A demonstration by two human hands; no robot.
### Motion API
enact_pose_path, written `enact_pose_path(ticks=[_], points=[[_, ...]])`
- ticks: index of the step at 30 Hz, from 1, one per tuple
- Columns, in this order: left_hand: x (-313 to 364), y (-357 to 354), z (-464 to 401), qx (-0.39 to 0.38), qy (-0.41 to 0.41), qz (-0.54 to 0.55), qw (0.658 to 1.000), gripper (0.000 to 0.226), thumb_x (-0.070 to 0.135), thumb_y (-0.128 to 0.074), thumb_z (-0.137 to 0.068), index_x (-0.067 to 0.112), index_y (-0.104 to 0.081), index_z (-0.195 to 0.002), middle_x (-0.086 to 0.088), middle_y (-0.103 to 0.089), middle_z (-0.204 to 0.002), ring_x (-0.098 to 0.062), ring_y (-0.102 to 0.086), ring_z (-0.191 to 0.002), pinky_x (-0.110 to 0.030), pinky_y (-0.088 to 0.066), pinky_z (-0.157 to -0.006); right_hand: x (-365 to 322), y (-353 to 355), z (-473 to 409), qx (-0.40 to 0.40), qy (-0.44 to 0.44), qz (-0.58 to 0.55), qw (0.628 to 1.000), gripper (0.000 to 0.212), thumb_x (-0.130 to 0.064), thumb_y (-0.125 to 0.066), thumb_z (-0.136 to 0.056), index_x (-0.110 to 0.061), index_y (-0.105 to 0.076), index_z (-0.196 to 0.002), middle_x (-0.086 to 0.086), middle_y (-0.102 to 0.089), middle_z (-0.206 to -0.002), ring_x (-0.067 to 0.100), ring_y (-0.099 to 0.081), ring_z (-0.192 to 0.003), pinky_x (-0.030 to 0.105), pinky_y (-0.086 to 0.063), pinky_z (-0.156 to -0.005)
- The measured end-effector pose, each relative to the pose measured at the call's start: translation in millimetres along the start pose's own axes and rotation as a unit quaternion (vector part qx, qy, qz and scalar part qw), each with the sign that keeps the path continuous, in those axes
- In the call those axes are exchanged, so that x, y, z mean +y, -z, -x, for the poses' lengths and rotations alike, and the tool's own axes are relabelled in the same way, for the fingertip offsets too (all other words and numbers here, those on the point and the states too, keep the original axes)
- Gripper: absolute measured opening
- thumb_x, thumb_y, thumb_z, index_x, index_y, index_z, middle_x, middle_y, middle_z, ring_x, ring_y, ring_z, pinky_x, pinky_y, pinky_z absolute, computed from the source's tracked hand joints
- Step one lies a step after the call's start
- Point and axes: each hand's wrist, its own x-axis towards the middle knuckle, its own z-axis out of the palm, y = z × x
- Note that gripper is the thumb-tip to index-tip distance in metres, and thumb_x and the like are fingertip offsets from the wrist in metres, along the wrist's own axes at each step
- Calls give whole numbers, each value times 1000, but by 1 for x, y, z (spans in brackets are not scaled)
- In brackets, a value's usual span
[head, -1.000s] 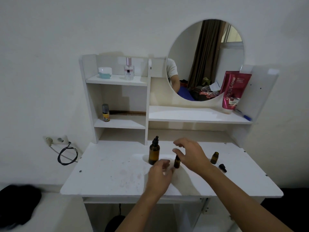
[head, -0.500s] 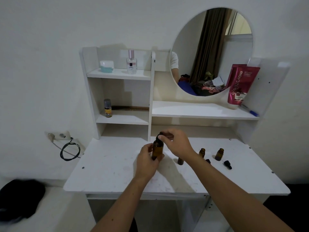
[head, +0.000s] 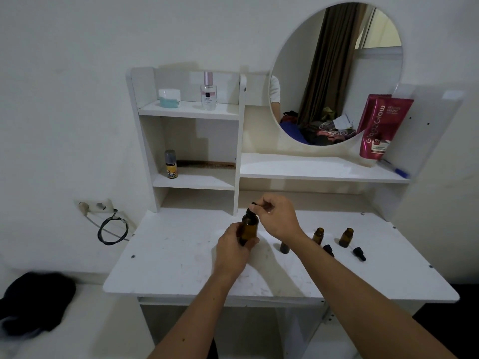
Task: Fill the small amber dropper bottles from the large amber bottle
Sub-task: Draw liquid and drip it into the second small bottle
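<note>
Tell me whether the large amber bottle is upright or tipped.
Upright: the large amber bottle stands vertical in the left hand, dropper cap on top pinched by the right hand.

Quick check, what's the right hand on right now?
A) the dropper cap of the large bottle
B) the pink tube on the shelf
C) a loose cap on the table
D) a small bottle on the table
A: the right hand pinches the black dropper cap atop the large bottle, which the left hand grips around the body.
</note>
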Motion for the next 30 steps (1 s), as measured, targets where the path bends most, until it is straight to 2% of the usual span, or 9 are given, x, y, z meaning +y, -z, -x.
enact_pose_path(ticks=[3, 5, 9, 13, 17, 19, 23, 27, 30], points=[[2, 0, 2, 0, -2, -6, 1000, 47, 41, -76, -89, 27, -58, -130, 10, -67, -121, -8, -60, -103, -23, -48, -95, -1, 3, 1, -19, -5, -12, 1000, 15, -23, -75, -95, -18, -69, -82, -8, -70, -79, 1, -63, -73, 3, -46, -64], [4, 0, 3, 5, -3, -16, 1000, 47, 42, -75, -89, 27, -58, -131, 10, -67, -121, -8, -60, -103, -24, -49, -95, -6, 6, 1, -26, 1, -26, 999, 8, -24, -74, -96, -23, -68, -90, -14, -69, -83, -2, -65, -78, 3, -47, -67], [7, 1, 7, 10, -4, -32, 999, 51, 45, -75, -89, 26, -57, -133, 8, -68, -124, -14, -64, -111, -37, -54, -103, -24, 21, -2, 28, 15, -70, 997, 10, -27, -73, -96, -19, -73, -103, -10, -74, -92, 1, -69, -87, 7, -50, -74], [10, 0, 14, 30, 13, -14, 999, 68, 45, -77, -87, 26, -47, -145, 6, -60, -140, -20, -58, -128, -41, -49, -109, -34, 44, -2, 73, 52, -97, 991, 13, -22, -73, -96, -13, -75, -106, -6, -76, -96, 1, -70, -88, 7, -52, -78], [13, 0, 28, 70, 22, 27, 997, 75, 37, -81, -85, 21, -42, -147, 1, -56, -143, -18, -57, -127, -29, -47, -103, -26, 72, 4, 110, 58, -113, 986, 13, -18, -73, -96, -12, -76, -107, -4, -77, -98, 4, -72, -92, 12, -56, -84], [16, -2, 38, 93, 25, 47, 994, 72, 33, -83, -84, 19, -43, -143, 0, -55, -136, -16, -57, -119, -23, -47, -95, -17, 87, 9, 122, 56, -110, 985, 13, -18, -73, -96, -13, -76, -107, -5, -77, -97, 3, -72, -91, 12, -55, -84], [24, -16, 61, 115, 25, 63, 991, 55, 29, -80, -87, 24, -45, -129, 7, -54, -121, -14, -58, -106, -24, -51, -88, 7, 113, 24, 156, 33, -103, 982, 13, -19, -73, -96, -13, -76, -107, -7, -77, -96, 0, -72, -90, 10, -53, -83], [35, -40, 79, 67, -5, 48, 997, 35, 29, -76, -91, 27, -54, -118, 9, -62, -108, -12, -61, -97, -19, -54, -80, 30, 137, 39, 186, 1, -87, 979, 13, -23, -73, -96, -18, -76, -108, -13, -76, -95, -6, -70, -89, 6, -51, -80], [45, -62, 84, 6, -40, 28, 999, 30, 29, -73, -93, 26, -59, -120, 13, -63, -107, -7, -61, -96, -18, -56, -79, 46, 150, 45, 201, -20, -78, 976, 11, -25, -73, -96, -22, -76, -107, -14, -77, -95, -3, -71, -92, 12, -52, -83]])
